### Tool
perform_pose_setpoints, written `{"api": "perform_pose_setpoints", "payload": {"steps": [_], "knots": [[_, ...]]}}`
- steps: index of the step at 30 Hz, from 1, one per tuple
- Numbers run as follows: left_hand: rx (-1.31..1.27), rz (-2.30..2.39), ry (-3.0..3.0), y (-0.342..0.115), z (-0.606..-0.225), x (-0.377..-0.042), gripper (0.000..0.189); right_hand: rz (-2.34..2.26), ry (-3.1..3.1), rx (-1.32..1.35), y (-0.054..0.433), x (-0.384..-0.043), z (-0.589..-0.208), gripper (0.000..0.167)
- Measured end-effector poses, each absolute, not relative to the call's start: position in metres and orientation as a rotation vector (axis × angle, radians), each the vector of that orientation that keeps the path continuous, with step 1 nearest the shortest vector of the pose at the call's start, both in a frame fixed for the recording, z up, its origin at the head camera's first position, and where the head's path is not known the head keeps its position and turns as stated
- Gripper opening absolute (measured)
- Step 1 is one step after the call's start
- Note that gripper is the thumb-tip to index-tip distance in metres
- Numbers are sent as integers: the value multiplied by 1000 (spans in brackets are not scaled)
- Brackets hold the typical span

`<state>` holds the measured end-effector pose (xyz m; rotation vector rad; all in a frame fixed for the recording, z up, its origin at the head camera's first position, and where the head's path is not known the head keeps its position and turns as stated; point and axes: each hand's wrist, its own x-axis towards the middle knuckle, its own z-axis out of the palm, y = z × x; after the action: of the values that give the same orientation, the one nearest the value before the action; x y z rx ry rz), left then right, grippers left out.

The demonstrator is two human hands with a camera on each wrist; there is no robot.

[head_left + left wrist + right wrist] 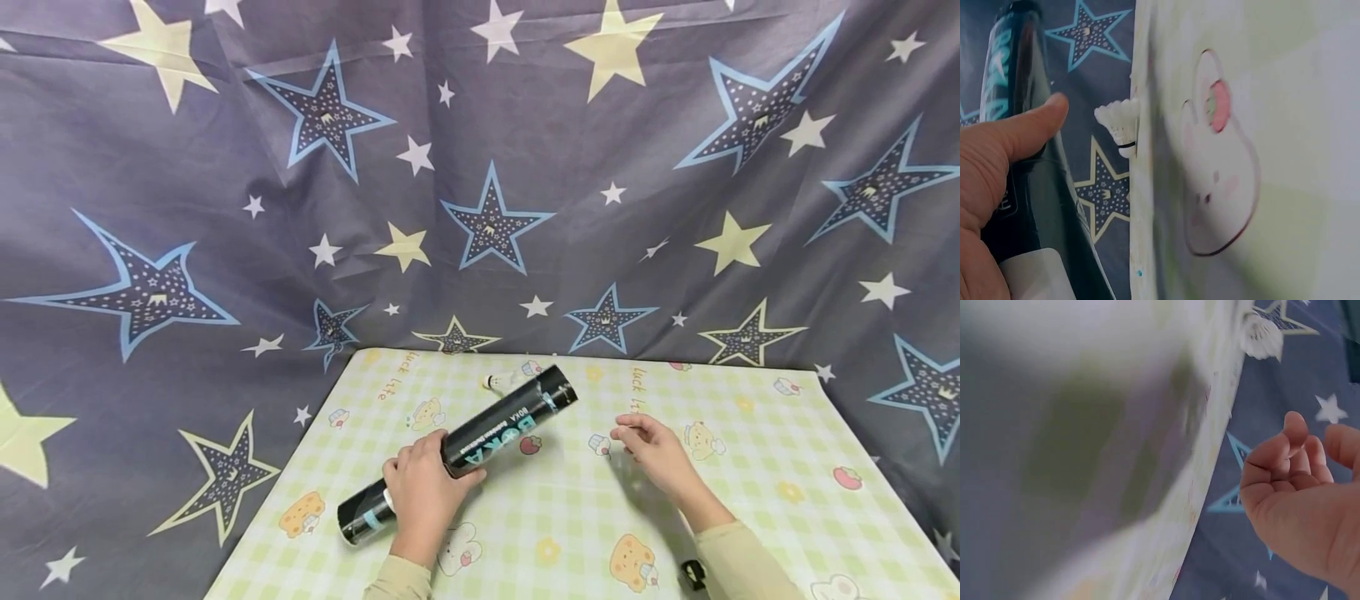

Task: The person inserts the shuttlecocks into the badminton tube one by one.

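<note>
My left hand [427,492] grips a black shuttlecock tube [498,429] with "BOKA" lettering around its lower half. The tube is tilted, its right end raised toward the back right, its left end [358,517] lower. In the left wrist view the thumb lies across the tube [1029,206]. A white feather shuttlecock [506,381] lies on the table behind the tube, partly hidden by it in the head view; the left wrist view shows the shuttlecock [1119,125] whole. To the right of the tube, my right hand [656,454] hovers above the table, fingers loosely bent, holding nothing.
A table [555,508] has a green checked cloth printed with cartoon figures. Behind and beside it hangs a dark curtain [420,308] with stars. A small dark object [693,575] shows beside the right forearm; its kind is unclear.
</note>
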<state>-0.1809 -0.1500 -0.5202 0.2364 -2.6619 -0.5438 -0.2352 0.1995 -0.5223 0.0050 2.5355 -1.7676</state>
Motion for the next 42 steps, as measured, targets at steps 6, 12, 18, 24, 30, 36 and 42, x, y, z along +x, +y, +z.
{"api": "perform_pose_setpoints", "payload": {"steps": [6,12,18,24,30,36,42], "knots": [[335,-618,-2574,-161,-514,-183,95,-1479,2684,-336,148,-271,-530,40],[374,-603,-2578,-162,-513,-184,95,-1307,2715,-557,97,-300,-534,44],[451,-590,-2561,-173,-510,-183,95,-1142,2731,-680,64,-318,-541,48],[457,-582,-2569,-180,-509,-183,92,-974,2812,-800,45,-325,-545,51],[430,-578,-2572,-180,-512,-181,93,-991,2845,-798,42,-323,-544,39],[418,-585,-2585,-179,-514,-182,94,-1029,2793,-732,68,-310,-542,47],[383,-590,-2622,-180,-514,-181,93,-970,2813,-800,138,-278,-533,41]]}}
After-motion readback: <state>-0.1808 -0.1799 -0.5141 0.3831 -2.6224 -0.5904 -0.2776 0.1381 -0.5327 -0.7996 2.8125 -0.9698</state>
